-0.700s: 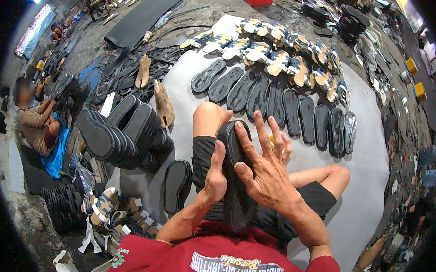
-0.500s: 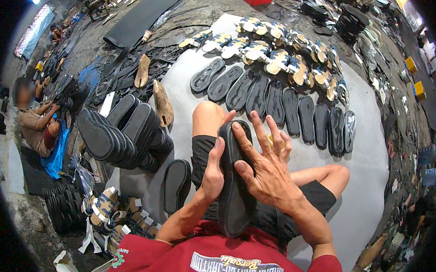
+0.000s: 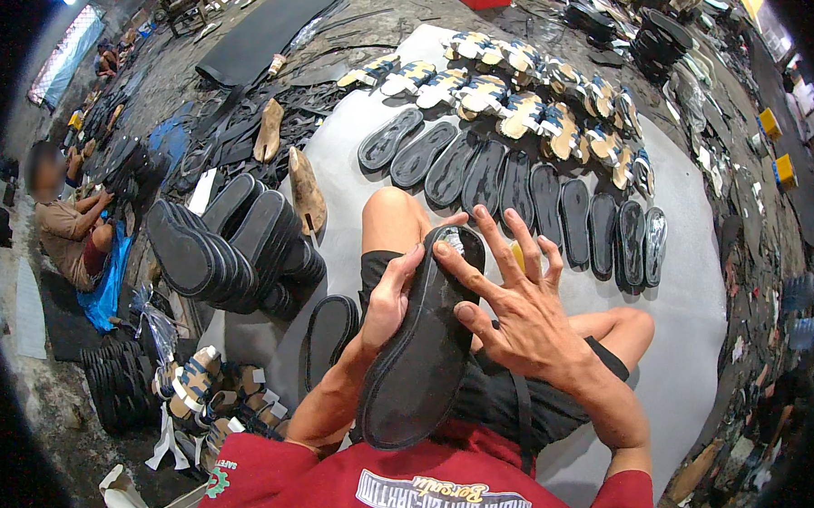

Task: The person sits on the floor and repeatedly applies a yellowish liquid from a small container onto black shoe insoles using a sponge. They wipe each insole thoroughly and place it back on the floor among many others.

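A black sandal sole (image 3: 418,363) with a stitched rim is tilted over my lap, its broad end towards my shirt. My left hand (image 3: 389,299) grips it along the left edge, thumb on top and fingers underneath. The fingers of my right hand (image 3: 527,318) are spread, and its index fingertip touches the sole near the far end. A shiny wet-looking patch shows there. Something yellow (image 3: 518,256) peeks out behind the right fingers, mostly hidden. Another black sole (image 3: 329,341) lies by my left forearm.
Several glossy black soles (image 3: 516,191) form a curved row on the grey sheet (image 3: 688,257). Beyond them stand strapped sandal uppers on lasts (image 3: 483,96). Stacked soles (image 3: 189,254) and a wooden last (image 3: 306,192) are at left. A co-worker (image 3: 71,217) sits far left.
The sole has turned, its near end swinging left and its face tilting. My right hand has lifted slightly and moved right, leaving mainly the index finger on the sole.
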Available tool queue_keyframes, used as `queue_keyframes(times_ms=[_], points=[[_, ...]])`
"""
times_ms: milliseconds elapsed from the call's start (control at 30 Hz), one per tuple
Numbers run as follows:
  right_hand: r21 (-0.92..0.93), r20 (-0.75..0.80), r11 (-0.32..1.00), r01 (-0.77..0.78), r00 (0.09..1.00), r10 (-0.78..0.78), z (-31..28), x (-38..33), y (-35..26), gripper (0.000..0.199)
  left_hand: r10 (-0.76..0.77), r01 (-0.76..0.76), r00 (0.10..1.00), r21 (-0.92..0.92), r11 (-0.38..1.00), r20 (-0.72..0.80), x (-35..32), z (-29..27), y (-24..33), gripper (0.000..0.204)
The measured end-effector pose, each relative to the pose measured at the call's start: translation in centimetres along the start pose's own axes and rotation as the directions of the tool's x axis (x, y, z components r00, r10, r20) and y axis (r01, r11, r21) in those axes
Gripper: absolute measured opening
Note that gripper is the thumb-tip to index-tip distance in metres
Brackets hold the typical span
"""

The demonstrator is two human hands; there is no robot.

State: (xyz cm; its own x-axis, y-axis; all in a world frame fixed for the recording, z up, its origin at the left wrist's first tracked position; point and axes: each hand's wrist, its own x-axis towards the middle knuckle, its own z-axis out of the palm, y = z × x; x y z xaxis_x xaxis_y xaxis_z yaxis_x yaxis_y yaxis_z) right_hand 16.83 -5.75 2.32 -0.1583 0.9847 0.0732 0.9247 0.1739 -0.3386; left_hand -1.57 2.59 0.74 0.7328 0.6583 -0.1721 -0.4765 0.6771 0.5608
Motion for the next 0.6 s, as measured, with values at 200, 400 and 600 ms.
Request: queue_keyframes(times_ms=[200, 400, 600], points=[[-0.019, 0.059, 0.996, 0.082, 0.995, -0.081, -0.7, -0.8, -0.2, 0.058, -0.099, 0.099, 0.995, -0.152, 0.983, 0.004, 0.5, -1.2, 0.1, 0.059], [0.096, 0.038, 0.977, 0.193, 0.98, -0.197, -0.1, -2.7, -1.3, 0.058, 0.095, -0.065, 0.981, -0.174, 0.983, 0.171, 1.8, -3.8, -0.1, 0.058], [0.293, -0.237, 0.907, -0.301, 0.897, 0.374, 7.7, -1.8, 9.8, 0.05, 0.043, -0.115, 0.967, -0.276, 0.954, -0.251, 1.3, -7.0, -0.4, 0.085]])
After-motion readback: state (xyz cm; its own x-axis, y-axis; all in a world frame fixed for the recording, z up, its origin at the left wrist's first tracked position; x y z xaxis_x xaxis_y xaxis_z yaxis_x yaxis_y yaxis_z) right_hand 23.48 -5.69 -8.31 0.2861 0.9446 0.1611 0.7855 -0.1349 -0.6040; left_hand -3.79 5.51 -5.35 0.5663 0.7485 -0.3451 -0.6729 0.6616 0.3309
